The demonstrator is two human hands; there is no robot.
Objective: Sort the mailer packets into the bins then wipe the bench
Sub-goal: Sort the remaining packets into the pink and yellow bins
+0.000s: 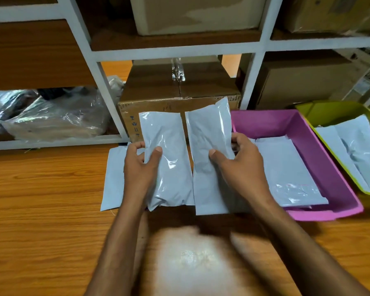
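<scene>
L hand (pixel 140 167) gripping 1 grey mailer packet (pixel 169 159), R hand (pixel 239 165) gripping a 2nd (pixel 209 146), both held above wooden bench (pixel 41 199), 1 more packet (pixel 113 178) flat on bench under L hand, pink bin (pixel 320 150) w/ approx 2 packets, green bin (pixel 329 110) at right edge w/ approx 2.

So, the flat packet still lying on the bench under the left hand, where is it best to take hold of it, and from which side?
Probably by its left long edge, coming from the left. The flat packet lies flat on the bench, and its right part is covered by the left hand and the packet that hand holds. The left edge is free, so a thumb-over, fingers-under grip should work there.
</scene>
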